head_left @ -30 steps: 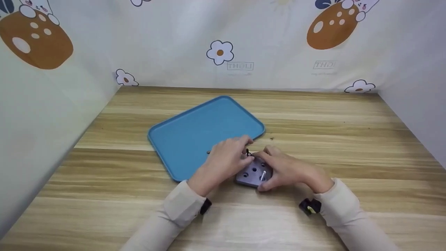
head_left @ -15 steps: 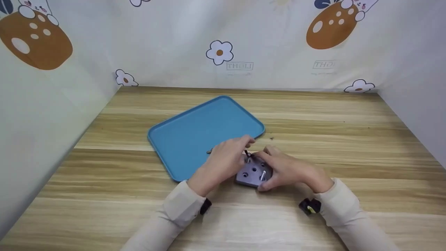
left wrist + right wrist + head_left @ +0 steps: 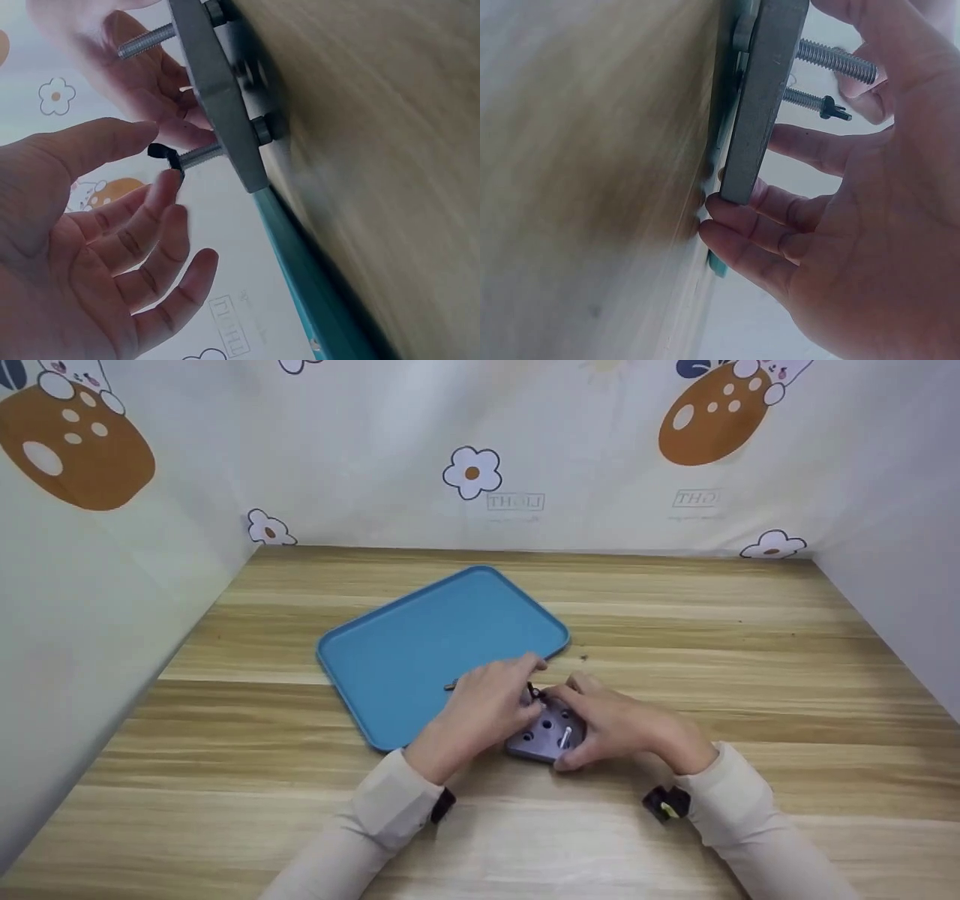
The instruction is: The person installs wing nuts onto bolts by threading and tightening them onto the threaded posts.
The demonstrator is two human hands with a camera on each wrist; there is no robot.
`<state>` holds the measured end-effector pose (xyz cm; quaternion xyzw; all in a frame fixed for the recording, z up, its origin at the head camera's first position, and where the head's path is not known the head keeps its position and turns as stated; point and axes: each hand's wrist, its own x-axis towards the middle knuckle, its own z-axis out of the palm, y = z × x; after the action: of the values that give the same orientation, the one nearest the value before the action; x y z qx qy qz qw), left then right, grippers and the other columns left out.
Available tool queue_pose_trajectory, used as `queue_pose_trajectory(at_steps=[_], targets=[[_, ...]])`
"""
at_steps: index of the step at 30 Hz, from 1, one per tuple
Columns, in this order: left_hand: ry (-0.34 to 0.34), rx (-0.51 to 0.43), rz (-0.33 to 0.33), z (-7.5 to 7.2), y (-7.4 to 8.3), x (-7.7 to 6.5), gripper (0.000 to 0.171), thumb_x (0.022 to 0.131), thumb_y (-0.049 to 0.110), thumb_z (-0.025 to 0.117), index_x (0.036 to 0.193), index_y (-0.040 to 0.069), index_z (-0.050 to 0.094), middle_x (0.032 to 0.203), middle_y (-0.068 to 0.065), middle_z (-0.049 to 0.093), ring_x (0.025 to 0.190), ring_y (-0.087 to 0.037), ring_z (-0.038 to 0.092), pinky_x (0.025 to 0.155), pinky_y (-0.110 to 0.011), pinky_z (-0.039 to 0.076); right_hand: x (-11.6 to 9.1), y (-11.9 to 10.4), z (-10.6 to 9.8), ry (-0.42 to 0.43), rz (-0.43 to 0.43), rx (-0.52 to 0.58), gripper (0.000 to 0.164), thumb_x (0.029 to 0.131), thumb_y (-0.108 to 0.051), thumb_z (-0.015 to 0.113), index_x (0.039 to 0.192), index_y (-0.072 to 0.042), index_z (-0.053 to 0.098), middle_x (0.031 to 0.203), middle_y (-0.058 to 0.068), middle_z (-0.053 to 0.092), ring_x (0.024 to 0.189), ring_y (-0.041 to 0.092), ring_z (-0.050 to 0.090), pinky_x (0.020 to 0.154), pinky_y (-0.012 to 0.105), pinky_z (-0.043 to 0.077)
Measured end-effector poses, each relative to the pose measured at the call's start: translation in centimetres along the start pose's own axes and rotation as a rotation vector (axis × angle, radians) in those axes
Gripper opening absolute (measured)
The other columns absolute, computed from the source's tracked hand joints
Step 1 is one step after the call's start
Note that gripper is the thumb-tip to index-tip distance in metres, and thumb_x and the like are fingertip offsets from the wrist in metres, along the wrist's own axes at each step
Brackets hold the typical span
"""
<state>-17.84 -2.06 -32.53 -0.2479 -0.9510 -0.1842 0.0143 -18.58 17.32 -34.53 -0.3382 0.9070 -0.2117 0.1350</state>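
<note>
A grey metal plate (image 3: 537, 747) with several holes sits in front of the tray, bolts standing up through it. My right hand (image 3: 619, 724) grips the plate's right side, thumb at the near edge and fingers along the far side. One bolt (image 3: 146, 41) has a bare threaded end. On the other bolt's tip sits a black wing nut (image 3: 169, 157). My left hand (image 3: 487, 697) pinches at this wing nut between thumb and index finger, the other fingers loosely bent. Bolt heads (image 3: 262, 129) show under the plate in the left wrist view.
A blue tray (image 3: 442, 622) lies behind and left of the plate. Beside my left hand, a small brass-coloured piece (image 3: 450, 686) shows over the tray, partly hidden. The wooden table (image 3: 750, 675) runs back to a patterned curtain (image 3: 585, 450).
My left thumb and fingers have shifted slightly around the wing nut, its wings turning a little. My right hand and the plate have stayed in place.
</note>
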Motion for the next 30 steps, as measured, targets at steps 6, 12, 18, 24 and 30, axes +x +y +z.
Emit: queue_pose_trajectory(at_steps=[6,12,18,24,30], targets=[[0.028,-0.004,0.033,0.16,-0.14,-0.03,0.043,0.086,0.028,0.065,0.125,0.014,0.051,0.114,-0.004,0.063,0.1,-0.021,0.061,0.083,-0.038,0.05,0.02,-0.04,0.04,0.007,-0.012,-0.006,0.08,0.068,-0.038,0.078,0.135,-0.012,0.042,0.103,0.006,0.042,0.09,0.016,0.044,0.074,0.027,0.039],[0.016,-0.017,0.063,0.13,-0.12,0.01,0.038,0.088,0.008,0.056,0.125,0.014,0.05,0.109,-0.004,0.065,0.096,-0.021,0.063,0.079,-0.036,0.051,0.03,0.07,0.09,0.018,-0.023,-0.004,0.08,0.068,-0.037,0.079,0.133,-0.008,0.044,0.103,0.006,0.042,0.089,0.015,0.044,0.074,0.026,0.039],[-0.005,-0.025,0.067,0.04,-0.09,0.04,0.045,0.084,-0.003,0.051,0.126,0.013,0.049,0.118,-0.005,0.063,0.105,-0.022,0.06,0.086,-0.035,0.05,0.02,0.15,0.16,0.013,-0.018,0.002,0.08,0.067,-0.038,0.079,0.132,-0.006,0.044,0.104,0.007,0.042,0.09,0.016,0.043,0.074,0.027,0.039],[0.056,0.014,0.041,0.02,-0.13,-0.04,0.04,0.084,0.013,0.06,0.124,0.014,0.053,0.114,-0.005,0.058,0.1,-0.022,0.055,0.081,-0.037,0.049,0.04,0.06,0.17,0.009,-0.018,-0.006,0.077,0.068,-0.038,0.079,0.129,-0.005,0.046,0.105,0.006,0.042,0.091,0.016,0.043,0.075,0.026,0.04],[0.017,0.007,0.013,0.03,-0.04,-0.13,0.042,0.087,0.027,0.063,0.125,0.016,0.051,0.086,-0.002,0.064,0.073,-0.017,0.056,0.063,-0.032,0.048,0.01,0.07,0.15,-0.004,0.004,0.009,0.077,0.068,-0.04,0.078,0.129,-0.007,0.046,0.104,0.007,0.042,0.091,0.017,0.044,0.073,0.027,0.04]])
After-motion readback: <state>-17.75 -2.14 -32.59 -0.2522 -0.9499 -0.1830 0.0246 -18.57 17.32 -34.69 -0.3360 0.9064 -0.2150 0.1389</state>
